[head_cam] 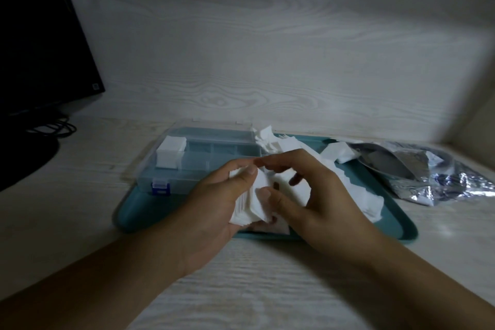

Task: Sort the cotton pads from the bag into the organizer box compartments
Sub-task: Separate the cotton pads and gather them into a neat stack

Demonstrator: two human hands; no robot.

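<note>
Cotton pads (247, 205) gripped by both hands' curled fingers (270, 193).

Two bare arms are showing, with no sleeves on them. The left hand (214, 203) and right hand (308, 195) are wearing no gloves, rings or watch. The fingernails are looking short and plain.
</note>
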